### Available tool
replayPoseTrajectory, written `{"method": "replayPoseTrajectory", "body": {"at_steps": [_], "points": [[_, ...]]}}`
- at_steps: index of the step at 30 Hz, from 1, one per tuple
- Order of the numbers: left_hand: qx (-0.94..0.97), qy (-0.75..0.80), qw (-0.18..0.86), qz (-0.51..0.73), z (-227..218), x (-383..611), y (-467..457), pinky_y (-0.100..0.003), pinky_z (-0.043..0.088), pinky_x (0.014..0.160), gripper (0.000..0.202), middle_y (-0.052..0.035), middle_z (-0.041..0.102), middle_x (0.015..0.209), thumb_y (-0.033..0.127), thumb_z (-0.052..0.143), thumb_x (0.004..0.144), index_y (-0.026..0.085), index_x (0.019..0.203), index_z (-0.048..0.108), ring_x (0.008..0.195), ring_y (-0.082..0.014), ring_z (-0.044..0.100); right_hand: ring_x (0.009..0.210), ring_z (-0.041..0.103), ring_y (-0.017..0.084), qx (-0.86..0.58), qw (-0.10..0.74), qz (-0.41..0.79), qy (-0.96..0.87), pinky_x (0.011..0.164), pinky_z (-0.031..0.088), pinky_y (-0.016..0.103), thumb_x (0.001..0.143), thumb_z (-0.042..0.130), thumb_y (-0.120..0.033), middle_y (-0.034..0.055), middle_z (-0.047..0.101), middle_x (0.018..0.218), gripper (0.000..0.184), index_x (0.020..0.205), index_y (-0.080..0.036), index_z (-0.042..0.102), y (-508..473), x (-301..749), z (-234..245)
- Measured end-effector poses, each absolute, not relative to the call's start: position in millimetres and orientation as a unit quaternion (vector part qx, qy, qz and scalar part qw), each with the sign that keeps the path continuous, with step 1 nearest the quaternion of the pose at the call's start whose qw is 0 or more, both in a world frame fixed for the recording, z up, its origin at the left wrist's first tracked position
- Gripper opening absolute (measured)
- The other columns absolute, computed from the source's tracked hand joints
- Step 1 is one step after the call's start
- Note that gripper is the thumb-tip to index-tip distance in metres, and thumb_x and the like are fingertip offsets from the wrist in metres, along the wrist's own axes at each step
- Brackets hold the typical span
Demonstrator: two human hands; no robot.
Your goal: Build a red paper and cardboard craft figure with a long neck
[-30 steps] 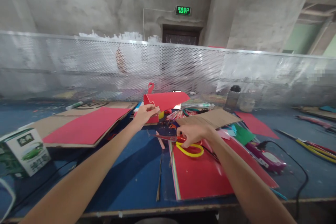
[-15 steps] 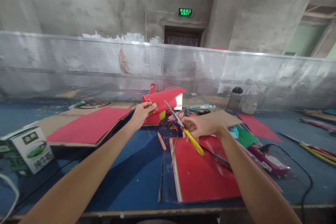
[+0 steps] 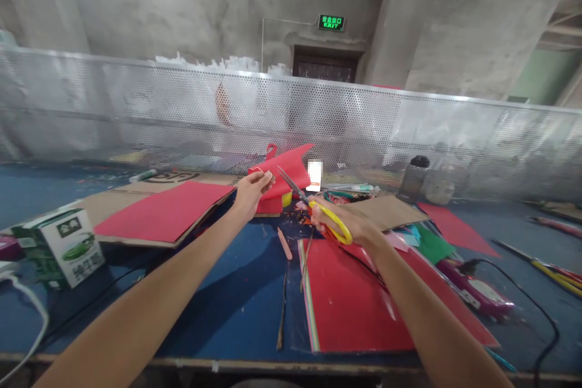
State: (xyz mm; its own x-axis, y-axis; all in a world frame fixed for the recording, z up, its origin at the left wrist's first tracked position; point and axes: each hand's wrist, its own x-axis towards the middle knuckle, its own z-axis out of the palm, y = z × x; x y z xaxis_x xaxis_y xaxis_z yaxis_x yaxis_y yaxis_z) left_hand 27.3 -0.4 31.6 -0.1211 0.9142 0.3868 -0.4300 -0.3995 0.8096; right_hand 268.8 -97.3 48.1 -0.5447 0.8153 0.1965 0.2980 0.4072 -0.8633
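Observation:
My left hand [image 3: 252,190] pinches the near edge of a folded red paper piece [image 3: 285,171] and holds it above the table. My right hand [image 3: 350,225] grips yellow-handled scissors [image 3: 318,206] with fingers through the loops; the blades are parted and point up-left toward the red paper, just short of its lower edge. Under my right forearm lies a stack of coloured sheets with a red sheet [image 3: 354,297] on top.
A red sheet on cardboard [image 3: 163,215] lies at the left. A green-and-white box [image 3: 63,245] stands near the left edge. A purple glue gun [image 3: 477,291] with a black cord lies right. A dark bottle [image 3: 414,177] stands before the perforated metal screen [image 3: 136,109]. Paper scraps litter the blue table [image 3: 236,303].
My right hand picked the scissors up off the red sheet, raised them and turned the blades toward the red paper. My left hand kept its hold while the paper tilted upward.

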Motion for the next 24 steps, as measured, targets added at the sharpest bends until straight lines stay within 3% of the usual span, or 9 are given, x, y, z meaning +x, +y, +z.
{"method": "replayPoseTrajectory", "body": {"at_steps": [3, 11, 17, 24], "points": [[0.436, 0.264, 0.488, 0.709, 33, 28, -1, -0.025, 0.051, 0.073, 0.045, -0.0024, 0.070, 0.074, 0.038, 0.098, 0.047, 0.014, 0.073, 0.070, 0.070, -0.0116, 0.063, 0.061, 0.042, 0.011, -0.366, 0.307, 0.418, -0.772, 0.057, 0.038, 0.027, 0.087, 0.051, -0.079, -0.0019, 0.047, 0.076, 0.056, 0.087, -0.023, 0.046, -95, 272, 44], [0.439, 0.264, 0.489, 0.706, 33, 35, -4, -0.027, 0.052, 0.075, 0.037, -0.0041, 0.072, 0.077, 0.034, 0.096, 0.055, 0.014, 0.073, 0.070, 0.073, -0.0138, 0.066, 0.060, 0.047, 0.012, -0.396, 0.331, 0.430, -0.740, 0.052, 0.036, 0.026, 0.087, 0.053, -0.079, -0.0010, 0.050, 0.072, 0.056, 0.092, -0.024, 0.052, -88, 268, 27], [0.425, 0.256, 0.495, 0.714, 36, 31, -5, -0.026, 0.052, 0.075, 0.035, -0.0020, 0.070, 0.074, 0.029, 0.095, 0.057, 0.014, 0.073, 0.068, 0.070, -0.0120, 0.066, 0.059, 0.048, 0.012, -0.395, 0.293, 0.435, -0.755, 0.053, 0.035, 0.027, 0.082, 0.054, -0.084, -0.0002, 0.052, 0.072, 0.063, 0.087, -0.021, 0.054, -93, 271, 38], [0.446, 0.258, 0.504, 0.694, 33, 36, -5, -0.026, 0.052, 0.075, 0.034, -0.0049, 0.073, 0.079, 0.031, 0.095, 0.059, 0.015, 0.072, 0.068, 0.078, -0.0154, 0.069, 0.061, 0.048, 0.011, -0.366, 0.324, 0.457, -0.743, 0.055, 0.038, 0.026, 0.087, 0.053, -0.079, -0.0013, 0.052, 0.077, 0.058, 0.098, -0.022, 0.056, -79, 268, 20]]}}
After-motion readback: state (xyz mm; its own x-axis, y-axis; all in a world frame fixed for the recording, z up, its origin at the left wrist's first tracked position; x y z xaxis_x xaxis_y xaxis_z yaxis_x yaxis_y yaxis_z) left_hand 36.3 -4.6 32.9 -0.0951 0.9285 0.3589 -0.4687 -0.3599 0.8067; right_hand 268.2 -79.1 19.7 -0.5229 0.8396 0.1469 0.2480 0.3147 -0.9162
